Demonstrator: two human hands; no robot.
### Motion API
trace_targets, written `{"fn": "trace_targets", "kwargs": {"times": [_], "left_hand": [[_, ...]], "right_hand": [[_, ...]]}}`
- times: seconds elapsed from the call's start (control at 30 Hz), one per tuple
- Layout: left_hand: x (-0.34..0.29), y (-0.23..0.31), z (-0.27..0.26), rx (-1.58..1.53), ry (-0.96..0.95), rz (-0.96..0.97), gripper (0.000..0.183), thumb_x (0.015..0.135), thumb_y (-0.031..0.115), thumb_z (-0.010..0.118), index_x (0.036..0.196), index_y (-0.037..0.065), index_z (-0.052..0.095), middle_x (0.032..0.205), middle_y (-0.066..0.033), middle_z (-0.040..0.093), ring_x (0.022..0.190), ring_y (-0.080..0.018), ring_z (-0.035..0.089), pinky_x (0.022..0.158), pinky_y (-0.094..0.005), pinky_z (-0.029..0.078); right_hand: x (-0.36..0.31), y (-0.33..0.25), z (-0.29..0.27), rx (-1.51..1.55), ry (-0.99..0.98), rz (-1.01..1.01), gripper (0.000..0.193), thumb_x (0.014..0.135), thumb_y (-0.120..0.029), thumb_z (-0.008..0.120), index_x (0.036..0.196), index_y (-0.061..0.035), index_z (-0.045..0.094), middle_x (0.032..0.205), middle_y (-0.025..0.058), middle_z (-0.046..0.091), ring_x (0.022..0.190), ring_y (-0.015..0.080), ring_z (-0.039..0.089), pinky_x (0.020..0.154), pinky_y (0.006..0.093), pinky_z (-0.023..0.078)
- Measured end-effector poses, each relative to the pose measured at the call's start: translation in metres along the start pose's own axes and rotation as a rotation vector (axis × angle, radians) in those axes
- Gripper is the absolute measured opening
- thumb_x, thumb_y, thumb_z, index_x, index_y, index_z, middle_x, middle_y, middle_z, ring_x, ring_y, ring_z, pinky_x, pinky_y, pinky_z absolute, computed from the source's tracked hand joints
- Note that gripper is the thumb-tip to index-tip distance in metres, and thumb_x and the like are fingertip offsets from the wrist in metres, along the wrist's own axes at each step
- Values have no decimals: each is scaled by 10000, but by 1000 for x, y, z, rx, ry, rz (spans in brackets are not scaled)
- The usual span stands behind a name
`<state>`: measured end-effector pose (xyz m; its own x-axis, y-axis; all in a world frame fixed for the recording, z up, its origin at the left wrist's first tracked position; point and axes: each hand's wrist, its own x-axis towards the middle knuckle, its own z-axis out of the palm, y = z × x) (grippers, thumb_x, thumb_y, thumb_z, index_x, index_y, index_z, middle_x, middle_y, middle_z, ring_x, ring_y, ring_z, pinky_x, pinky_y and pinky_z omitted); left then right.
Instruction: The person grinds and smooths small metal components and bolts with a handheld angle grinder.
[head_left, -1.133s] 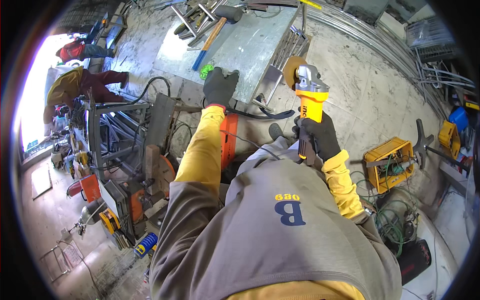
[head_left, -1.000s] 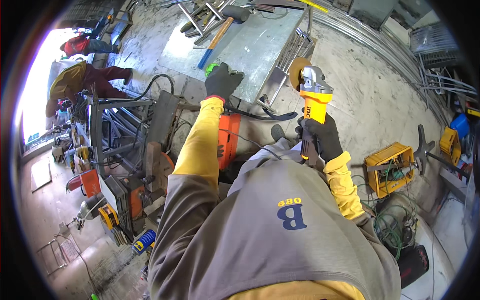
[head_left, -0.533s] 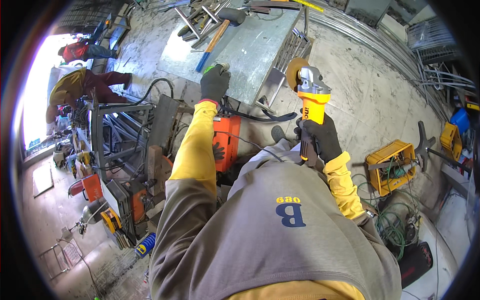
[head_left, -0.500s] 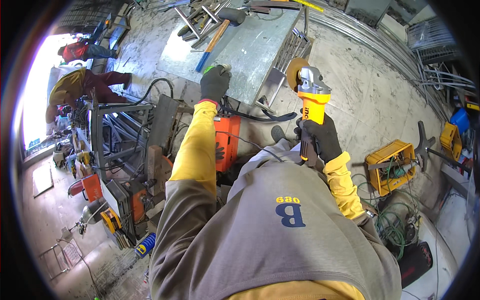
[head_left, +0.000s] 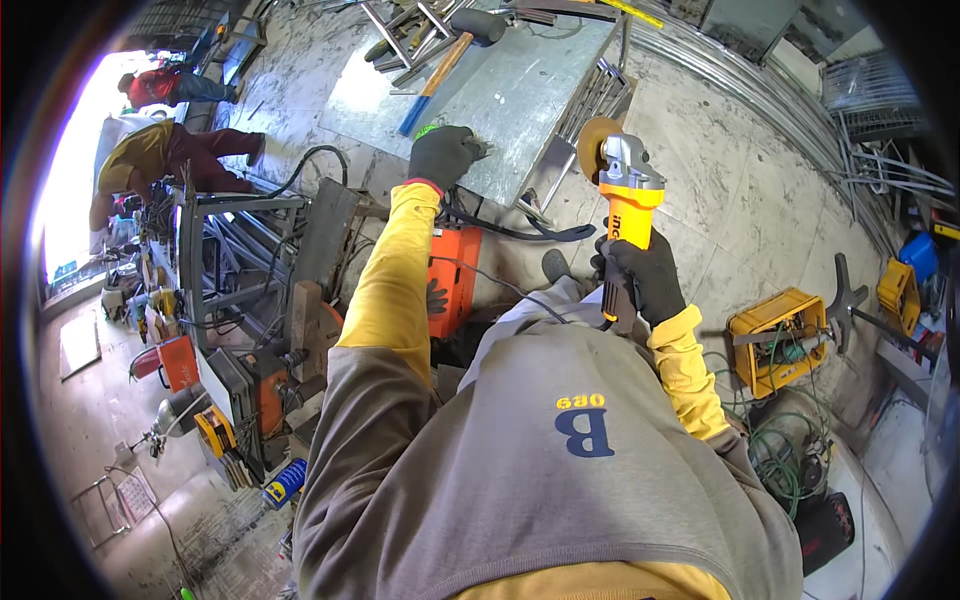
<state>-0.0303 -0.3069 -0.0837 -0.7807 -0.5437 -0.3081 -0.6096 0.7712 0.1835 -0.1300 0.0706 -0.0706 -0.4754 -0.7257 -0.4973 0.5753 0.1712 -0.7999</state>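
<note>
My right hand [head_left: 648, 280], in a dark glove, is wrapped round the handle of a yellow angle grinder [head_left: 628, 210]. The grinder points away from me, its brown disc [head_left: 598, 147] at the far end beside the table edge. My left hand [head_left: 443, 158], gloved too, is over the near edge of a grey metal sheet tabletop [head_left: 500, 110]. Its fingers are curled in and point right; whatever they hold, if anything, is too small to make out. Beyond that hand lies a mallet [head_left: 438, 82] with a black head and a wooden, blue-ended handle.
Metal tubes [head_left: 400, 35] lie at the table's far side. An orange case [head_left: 455, 280] stands below the table, near a black cable [head_left: 520, 232]. Yellow crates [head_left: 778, 340] and green hose [head_left: 785, 460] are at right. Two other people [head_left: 150, 160] work at far left beside a metal frame [head_left: 245, 260].
My left hand has shifted slightly right and nearer to me, its fingers turning to the right. The grinder in my right hand has hardly moved. The view has shifted a little.
</note>
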Motion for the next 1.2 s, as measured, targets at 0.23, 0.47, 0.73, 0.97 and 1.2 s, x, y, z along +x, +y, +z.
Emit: {"fn": "trace_targets", "kwargs": {"times": [0.23,0.47,0.73,0.97,1.2], "left_hand": [[9,-13,17,-149,42,30,324,947,340,662,1160,136,796,1115,-162,783,1064,-349,736,955,-438,562],[8,-3,11,-205,176,83,304,910,268,687,1171,164,801,1097,-150,786,1040,-341,744,930,-435,576],[-30,-15,9,-317,578,153,328,899,369,734,1068,95,797,992,-157,776,975,-360,738,905,-454,569],[-55,39,33,75,525,-79,368,864,497,776,915,132,775,889,-106,732,862,-329,703,808,-457,523],[-39,24,55,213,454,-112,264,897,402,728,969,156,792,978,-105,736,949,-318,701,806,-470,535]], "right_hand": [[3,1,1,-5,15,7,408,919,-139,725,1269,11,578,1039,131,703,868,244,744,769,392,646],[2,-1,3,26,28,14,407,917,-148,724,1261,15,579,1033,125,700,860,244,743,769,390,645],[2,1,-4,19,31,-29,430,918,-174,728,1281,8,584,1025,121,704,874,249,752,761,388,638],[1,-7,9,161,90,-38,233,917,-81,729,1116,22,660,899,70,707,748,170,725,692,317,606],[0,-9,10,93,67,14,332,911,-120,732,1190,18,618,962,99,704,804,210,740,728,359,631]]}}
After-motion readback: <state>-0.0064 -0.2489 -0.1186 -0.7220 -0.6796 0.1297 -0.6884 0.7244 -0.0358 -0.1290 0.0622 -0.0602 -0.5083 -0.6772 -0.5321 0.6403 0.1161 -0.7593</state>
